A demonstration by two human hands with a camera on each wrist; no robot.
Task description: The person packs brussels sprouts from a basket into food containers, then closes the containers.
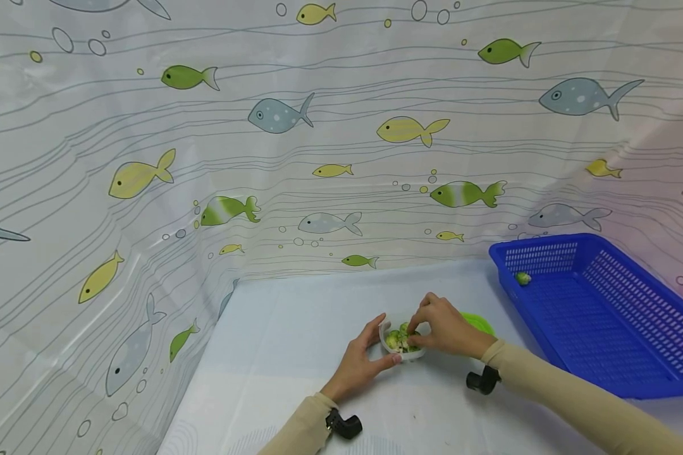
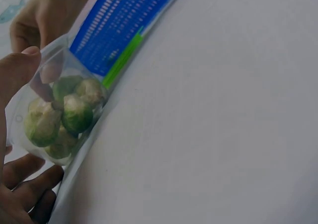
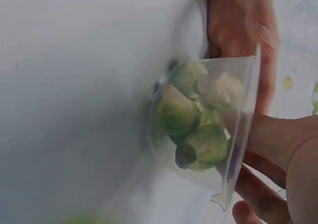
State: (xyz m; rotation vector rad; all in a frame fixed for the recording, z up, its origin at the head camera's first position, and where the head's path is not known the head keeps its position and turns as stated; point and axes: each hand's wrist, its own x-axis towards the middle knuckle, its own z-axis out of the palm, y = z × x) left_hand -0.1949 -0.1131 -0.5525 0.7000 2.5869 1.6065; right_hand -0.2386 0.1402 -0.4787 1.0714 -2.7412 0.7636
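A small clear plastic container (image 1: 412, 356) stands on the white-covered table with several Brussels sprouts (image 1: 395, 340) in it. My left hand (image 1: 357, 361) holds it from the left, thumb on the near side and fingers round the far side. From above, my right hand (image 1: 446, 325) reaches over the rim, thumb and fingertips down inside, pinching at a sprout. Through the clear wall in the right wrist view, sprouts (image 3: 178, 115) lie heaped, and the right fingers reach in among them. The left wrist view shows the container (image 2: 20, 118) between both hands.
A bright green lid-like piece (image 1: 478, 323) lies behind my right hand, partly hidden. To the right stands a large blue perforated basket (image 1: 594, 316) with one Brussels sprout (image 1: 523, 278) in its far left corner. A fish-patterned sheet (image 1: 330, 196) hangs behind the table.
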